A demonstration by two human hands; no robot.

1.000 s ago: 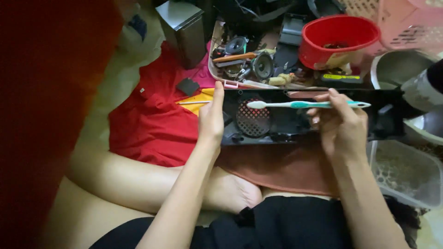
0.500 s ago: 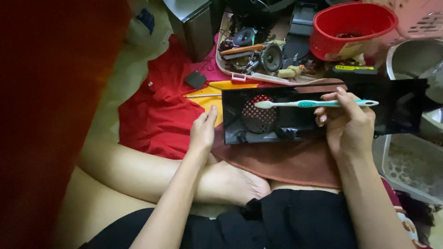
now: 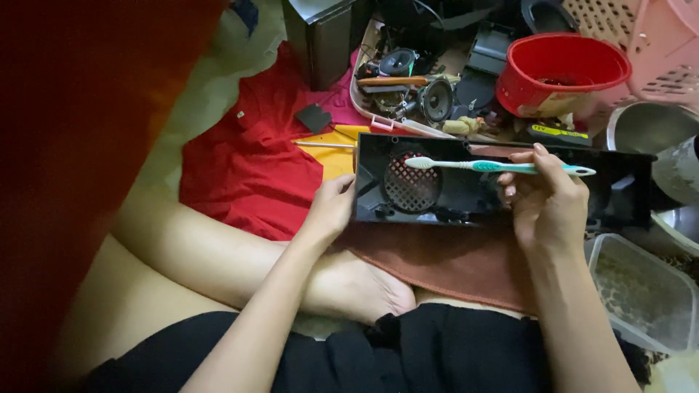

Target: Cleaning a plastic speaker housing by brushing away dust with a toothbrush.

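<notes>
The black plastic housing (image 3: 495,182) lay open-side up across my lap on the brown cloth (image 3: 444,262), its round grille (image 3: 411,185) near the left end, and I had my left hand (image 3: 331,211) clamped on that left edge while my right hand (image 3: 546,200) pinched a white and teal toothbrush (image 3: 495,167) held level, bristles over the grille. Just beyond the far edge sat a tray of loose parts (image 3: 426,94) and a red bowl (image 3: 561,73). I judged that hard scrubbing could snap the thin grille, or let the housing slide off the cloth's edge, since only one end was held.
</notes>
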